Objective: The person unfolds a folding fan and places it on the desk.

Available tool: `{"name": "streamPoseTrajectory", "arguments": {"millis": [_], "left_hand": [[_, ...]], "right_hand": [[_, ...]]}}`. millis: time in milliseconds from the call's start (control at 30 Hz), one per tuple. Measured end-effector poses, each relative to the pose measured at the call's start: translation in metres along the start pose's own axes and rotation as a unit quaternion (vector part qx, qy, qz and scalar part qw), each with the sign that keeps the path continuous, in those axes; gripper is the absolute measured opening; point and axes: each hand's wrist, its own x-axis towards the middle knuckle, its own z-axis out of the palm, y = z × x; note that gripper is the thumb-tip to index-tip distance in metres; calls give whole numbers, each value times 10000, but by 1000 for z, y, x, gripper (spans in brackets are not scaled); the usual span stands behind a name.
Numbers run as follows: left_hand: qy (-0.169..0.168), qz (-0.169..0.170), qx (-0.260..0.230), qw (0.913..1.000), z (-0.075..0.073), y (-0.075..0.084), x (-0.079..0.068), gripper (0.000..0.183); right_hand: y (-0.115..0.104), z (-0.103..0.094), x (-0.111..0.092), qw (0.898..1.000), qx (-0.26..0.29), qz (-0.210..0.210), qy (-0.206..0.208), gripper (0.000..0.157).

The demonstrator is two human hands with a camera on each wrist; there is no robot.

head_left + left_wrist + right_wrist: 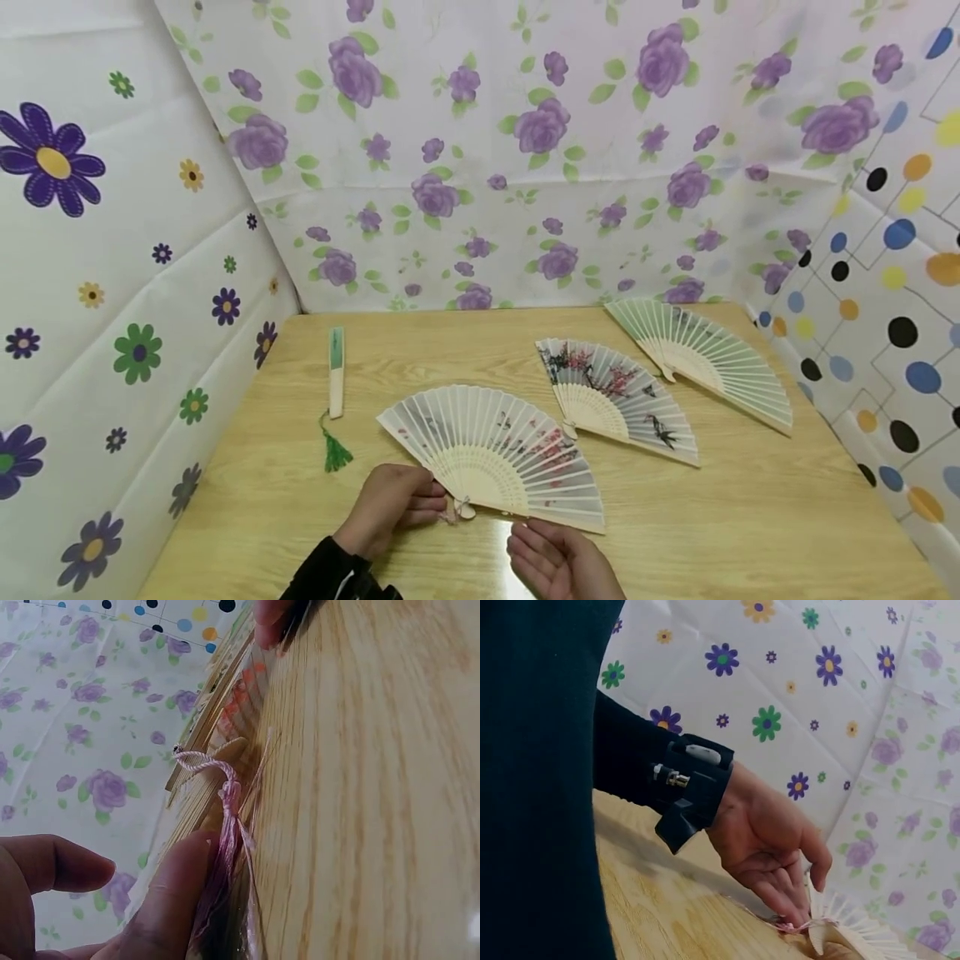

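Note:
A spread folding fan (480, 467), white-grey with pink blossoms and pale wooden ribs, lies on the table in front of me. My left hand (397, 500) is at its left edge, fingers extended beside the pivot. Close to those fingers hangs a pink tassel (232, 799), tied to the pivot by a twisted cord. In the left wrist view the fan appears nearly edge-on. My right hand (562, 560) has its palm turned up and fingers loosely bent, the fingertips at the fan's lower edge. Whether they touch it is hard to see.
Behind to the right lies another open fan (618, 400) with plum blossoms and a bird. Farther back right is a pale green open fan (705, 354). A folded fan (336, 375) with a green tassel (337, 454) lies at left. Patterned cloth (487, 192) walls border the wooden table (247, 517).

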Motion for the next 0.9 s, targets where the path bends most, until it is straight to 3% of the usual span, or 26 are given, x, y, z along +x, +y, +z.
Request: {"name": "streamPoseTrajectory", "arguments": {"millis": [167,400,533,667,733,800,900], "left_hand": [[194,34,157,9997,0,-2,-1,40],[208,151,-6,9997,-9,-1,-2,44],[723,545,80,9959,-30,15,3,40],[1208,1030,415,9864,-61,46,15,43],[1491,1253,823,9774,-78,62,24,47],[1814,1450,1447,9619,-95,75,37,51],[2290,1433,2812,9208,-119,84,63,59]], "right_hand": [[0,-2,1,10000,-57,16,-66,64],[-3,2,0,9996,-221,12,-190,66],[-14,20,1,9966,-741,-63,-354,64],[-32,52,4,9877,-1420,-239,-609,63],[-41,72,10,9820,-1697,-359,-744,63],[-48,93,23,9774,-1866,-457,-879,64],[-54,122,55,9720,-2031,-629,-998,62]]}}
